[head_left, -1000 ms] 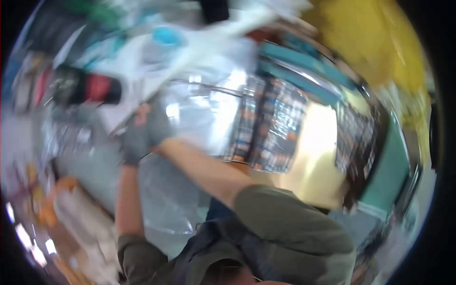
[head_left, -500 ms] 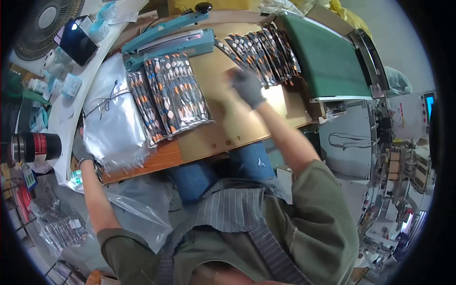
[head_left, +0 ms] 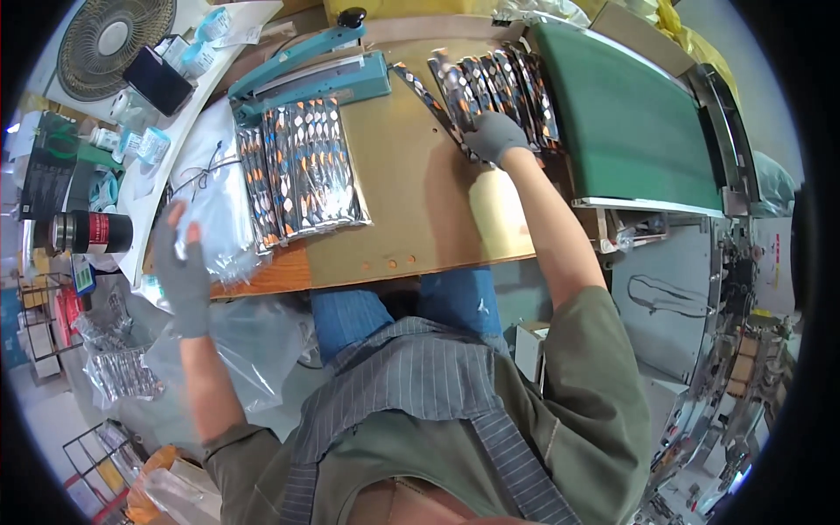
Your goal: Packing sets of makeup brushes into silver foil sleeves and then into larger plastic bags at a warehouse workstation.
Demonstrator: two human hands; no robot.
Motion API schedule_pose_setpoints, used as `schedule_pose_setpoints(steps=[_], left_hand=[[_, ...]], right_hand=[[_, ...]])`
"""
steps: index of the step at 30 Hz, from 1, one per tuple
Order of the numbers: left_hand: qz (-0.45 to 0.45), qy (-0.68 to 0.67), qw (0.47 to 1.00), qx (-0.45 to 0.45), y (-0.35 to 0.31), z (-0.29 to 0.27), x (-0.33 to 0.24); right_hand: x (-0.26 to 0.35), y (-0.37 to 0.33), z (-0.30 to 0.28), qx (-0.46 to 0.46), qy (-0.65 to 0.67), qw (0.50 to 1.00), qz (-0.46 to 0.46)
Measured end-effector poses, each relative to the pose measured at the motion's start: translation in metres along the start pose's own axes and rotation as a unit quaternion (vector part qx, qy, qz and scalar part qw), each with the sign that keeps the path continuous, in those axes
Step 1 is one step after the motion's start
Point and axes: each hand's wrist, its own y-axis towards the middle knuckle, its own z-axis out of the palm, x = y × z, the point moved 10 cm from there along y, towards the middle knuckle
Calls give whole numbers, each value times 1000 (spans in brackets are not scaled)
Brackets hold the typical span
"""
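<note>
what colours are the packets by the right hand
The packets are black with orange and white patches, best seen in the head view.

We see a brown tabletop (head_left: 394, 188) with reddish wood (head_left: 282, 271) at its near left corner; beyond its left edge we have a white ledge (head_left: 149, 185) with a round fan (head_left: 114, 39) near its far end; a green conveyor belt (head_left: 630, 131) flanks the right edge, a pale wall (head_left: 766, 109) past it; off the near right corner we find a grey cabinet (head_left: 669, 280) and metal machinery (head_left: 744, 376); a bright glare (head_left: 500, 208) lights the tabletop's near right part.
</note>
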Motion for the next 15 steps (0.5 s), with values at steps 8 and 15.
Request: schedule_pose_setpoints(steps=[8,15], left_hand=[[-176,-533,725,399,-88,247,-149],[-185,-420,726,513,-153,226,-187]], right_hand=[[95,-179,52,279,566,764,-139],[11,-188,-71,-12,518,847,-123]])
